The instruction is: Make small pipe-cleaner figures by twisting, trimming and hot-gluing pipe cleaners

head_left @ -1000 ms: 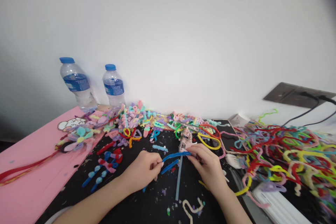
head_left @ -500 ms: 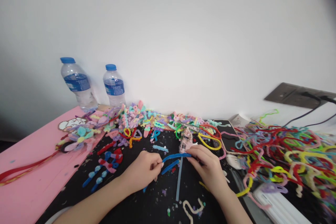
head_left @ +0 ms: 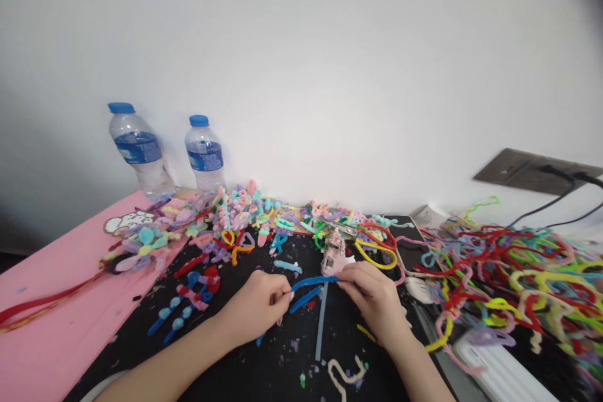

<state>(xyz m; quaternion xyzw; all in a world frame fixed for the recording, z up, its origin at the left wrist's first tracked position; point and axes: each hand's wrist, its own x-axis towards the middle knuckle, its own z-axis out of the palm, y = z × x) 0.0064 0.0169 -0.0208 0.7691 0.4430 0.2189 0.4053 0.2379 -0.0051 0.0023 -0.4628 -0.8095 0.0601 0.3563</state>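
Note:
Between my two hands stretches a blue pipe cleaner, slightly arched above the black work surface. My left hand pinches its left end, and my right hand pinches the right end between thumb and fingers. Just below it lies a second, shorter blue pipe cleaner. A grey-blue glue stick points toward me from a pale pink glue gun, whose body rests behind the held piece. A light blue piece lies a little farther back.
Two water bottles stand against the wall at left. Finished pipe-cleaner shapes crowd the back edge. A tangle of loose pipe cleaners covers the right side, near a white box. A cream pipe cleaner lies in front.
My right hand has shifted very slightly to the right along the blue pipe cleaner's end. My left hand and the surrounding things look the same.

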